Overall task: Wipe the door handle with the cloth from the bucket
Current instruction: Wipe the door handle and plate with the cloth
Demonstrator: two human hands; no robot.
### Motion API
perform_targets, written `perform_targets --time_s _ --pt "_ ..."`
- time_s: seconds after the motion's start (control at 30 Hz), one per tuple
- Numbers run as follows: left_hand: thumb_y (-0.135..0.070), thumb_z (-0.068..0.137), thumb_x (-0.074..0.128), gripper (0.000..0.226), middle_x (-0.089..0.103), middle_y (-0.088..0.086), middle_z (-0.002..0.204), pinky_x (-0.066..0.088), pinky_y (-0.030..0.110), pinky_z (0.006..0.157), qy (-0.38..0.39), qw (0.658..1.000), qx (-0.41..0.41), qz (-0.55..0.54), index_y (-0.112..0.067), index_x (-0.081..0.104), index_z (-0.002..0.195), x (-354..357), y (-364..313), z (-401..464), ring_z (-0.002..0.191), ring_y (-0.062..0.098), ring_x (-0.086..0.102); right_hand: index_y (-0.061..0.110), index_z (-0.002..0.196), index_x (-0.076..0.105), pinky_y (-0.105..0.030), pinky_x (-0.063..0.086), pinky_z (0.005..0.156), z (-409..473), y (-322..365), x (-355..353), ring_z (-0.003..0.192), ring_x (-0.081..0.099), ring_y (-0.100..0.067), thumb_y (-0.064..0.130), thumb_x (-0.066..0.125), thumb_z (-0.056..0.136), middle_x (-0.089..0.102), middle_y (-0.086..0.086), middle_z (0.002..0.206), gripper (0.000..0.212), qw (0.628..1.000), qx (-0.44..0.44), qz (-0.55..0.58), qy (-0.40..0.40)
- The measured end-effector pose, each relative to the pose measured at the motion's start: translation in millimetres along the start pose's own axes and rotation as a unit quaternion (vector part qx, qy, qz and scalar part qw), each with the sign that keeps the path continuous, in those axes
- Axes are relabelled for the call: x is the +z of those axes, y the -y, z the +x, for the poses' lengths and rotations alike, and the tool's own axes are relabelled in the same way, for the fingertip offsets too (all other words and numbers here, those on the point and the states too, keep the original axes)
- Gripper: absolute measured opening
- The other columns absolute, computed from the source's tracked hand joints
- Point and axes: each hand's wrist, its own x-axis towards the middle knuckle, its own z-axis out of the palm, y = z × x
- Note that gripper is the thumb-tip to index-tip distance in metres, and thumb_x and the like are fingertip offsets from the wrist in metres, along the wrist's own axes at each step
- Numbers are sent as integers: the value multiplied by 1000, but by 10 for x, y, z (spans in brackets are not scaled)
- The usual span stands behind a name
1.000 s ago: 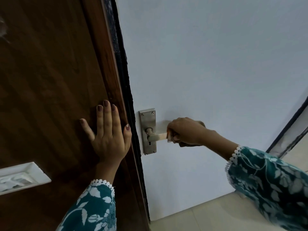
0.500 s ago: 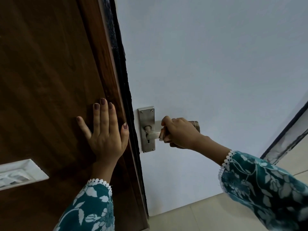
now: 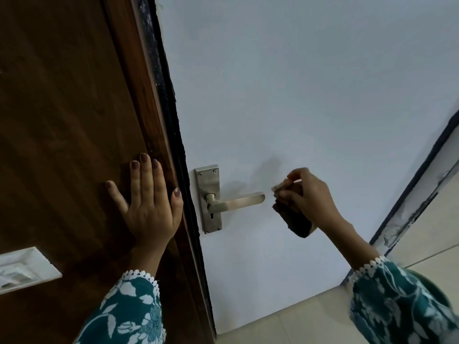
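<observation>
A steel lever door handle [image 3: 236, 201] sticks out from its tall backplate [image 3: 208, 180] on the white door [image 3: 285, 95]. My right hand [image 3: 313, 194] is just right of the lever's free end, apart from it, shut on a folded dark brown cloth [image 3: 293, 218] with a pale edge. My left hand [image 3: 146, 202] lies flat with fingers spread on the dark wooden panel [image 3: 62, 132] left of the door edge. No bucket is in view.
A white switch plate [image 3: 22, 269] is set in the wooden panel at lower left. A black seal strip [image 3: 171, 115] runs down the door edge. Pale floor tiles [image 3: 285, 326] lie below, and a dark-framed wall edge [image 3: 409, 194] rises at right.
My right hand, wrapped around the lever with the cloth before, has slid off its free end to the right, leaving the whole lever bare. My left hand stays put.
</observation>
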Motion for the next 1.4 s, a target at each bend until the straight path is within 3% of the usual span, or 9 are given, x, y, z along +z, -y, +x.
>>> perform_targets --time_s 0.1,0.23,0.33,0.53,0.67,0.77,0.93,1.2,1.4 --pt "-30 98 36 58 27 11 152 -1 53 115 -2 1000 1 -4 -3 23 148 -9 -4 1 147 22 13 10 91 57 0 39 74 64 431 143 81 55 18 7 71 78 62 25 79 19 995 -95 28 -31" --pt "-31 99 36 58 29 13 150 -1 53 115 4 1000 -2 -3 -4 21 148 -23 5 6 147 21 12 26 88 71 -32 43 80 97 695 710 86 62 -4 29 65 81 72 14 85 10 965 -230 -89 -86" --pt "-31 99 35 58 26 11 151 -1 53 115 8 1000 2 -2 -5 20 148 -33 4 8 147 21 11 17 106 72 -36 43 85 9 530 1063 101 67 -20 29 54 91 73 3 108 27 927 -296 -216 -75" --pt "-31 99 34 59 0 1 161 -1 53 115 8 1000 7 -2 -9 15 150 -30 8 5 147 20 9 33 128 57 -47 43 92 3 398 901 107 63 -23 46 45 83 64 -4 122 48 924 -247 -289 31" --pt "-31 99 33 58 2 1 161 0 54 115 3 1000 5 0 -8 17 150 -28 5 2 147 21 11 20 129 57 -37 49 74 207 389 752 87 68 -28 45 72 70 68 -5 109 66 909 -289 -265 141" --pt "-31 98 33 59 3 2 161 0 54 115 0 1000 3 -2 -7 17 150 -19 5 1 147 21 11 4 109 65 -33 51 60 241 465 840 66 65 -29 31 82 61 68 -9 85 57 886 -327 -312 106" --pt "-32 99 32 58 17 4 155 0 53 115 -2 1000 1 -9 -8 18 149 -20 10 8 147 20 12 7 76 58 -30 42 48 252 510 1020 48 51 -23 16 81 53 56 -5 63 34 867 -321 -371 83" --pt "-34 99 31 58 4 0 161 0 53 115 -2 1000 5 -6 -9 17 150 -5 25 -5 147 19 12 6 104 54 -29 26 66 369 343 659 85 61 -29 27 64 83 63 -9 101 32 874 -311 -339 157" --pt "-32 98 33 59 10 4 159 1 53 115 -3 1000 1 -8 -8 18 150 -8 13 -2 147 20 12 12 95 50 -41 52 66 440 84 365 84 61 -29 28 64 80 61 -1 98 27 912 -165 -283 246"
